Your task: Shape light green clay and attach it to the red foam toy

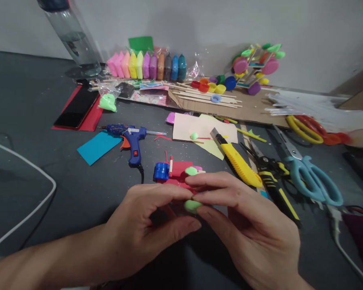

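Above the dark surface, left hand and right hand both pinch a small light-green clay lump. It sits midway between them.

Your dark grey table carries a blue glue gun left of centre, with teal paper just beside it. A red paper piece sits near the middle. To the right lie a yellow utility knife and teal scissors. A cardboard strip runs along the far side.
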{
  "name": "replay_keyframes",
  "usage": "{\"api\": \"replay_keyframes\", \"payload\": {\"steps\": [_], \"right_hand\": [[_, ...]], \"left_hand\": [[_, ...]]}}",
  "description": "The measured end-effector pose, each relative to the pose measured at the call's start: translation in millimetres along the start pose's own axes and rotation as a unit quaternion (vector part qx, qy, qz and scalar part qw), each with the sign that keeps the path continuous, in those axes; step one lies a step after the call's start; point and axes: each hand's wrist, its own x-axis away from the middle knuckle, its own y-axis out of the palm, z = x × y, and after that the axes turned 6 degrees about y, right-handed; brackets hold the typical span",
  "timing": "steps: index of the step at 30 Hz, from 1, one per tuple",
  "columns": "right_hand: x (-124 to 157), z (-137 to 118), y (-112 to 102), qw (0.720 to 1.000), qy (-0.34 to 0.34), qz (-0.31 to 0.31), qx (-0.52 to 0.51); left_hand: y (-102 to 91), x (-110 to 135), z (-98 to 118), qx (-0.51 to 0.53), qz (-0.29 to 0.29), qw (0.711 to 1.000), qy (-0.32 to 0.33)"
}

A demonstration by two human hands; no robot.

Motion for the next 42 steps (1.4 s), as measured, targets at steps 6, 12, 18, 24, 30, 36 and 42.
{"api": "replay_keyframes", "payload": {"steps": [6, 12, 18, 24, 30, 36, 42], "right_hand": [[-1.2, 0.9, -0.5, 1.0, 0.005, -0.026, -0.013], [-4.8, -1.2, 0.1, 1.0, 0.001, -0.028, -0.011], [-5.2, 0.7, -7.0, 0.996, 0.015, -0.082, -0.045], [-9.2, 6.6, -9.0, 0.99, -0.005, -0.124, -0.06], [-8.2, 8.7, -8.6, 0.989, -0.022, -0.132, -0.065], [-8.8, 10.2, -7.4, 0.987, -0.029, -0.14, -0.069], [-8.7, 11.1, -5.1, 0.988, -0.027, -0.134, -0.077]], "left_hand": [[-1.1, -2.2, 0.1, -0.051, -0.01, 0.998, 0.027], [-0.7, 0.0, -1.7, -0.037, -0.037, 0.999, -0.006], [-2.2, -6.7, 4.2, 0.171, -0.048, 0.975, -0.132], [-4.8, -11.2, 2.7, 0.325, -0.09, 0.918, -0.209], [-1.7, -10.6, -4.1, 0.397, -0.088, 0.887, -0.218], [0.4, -8.9, -5.6, 0.404, -0.072, 0.884, -0.221], [-0.9, -10.0, -3.9, 0.403, -0.07, 0.884, -0.228]]}}
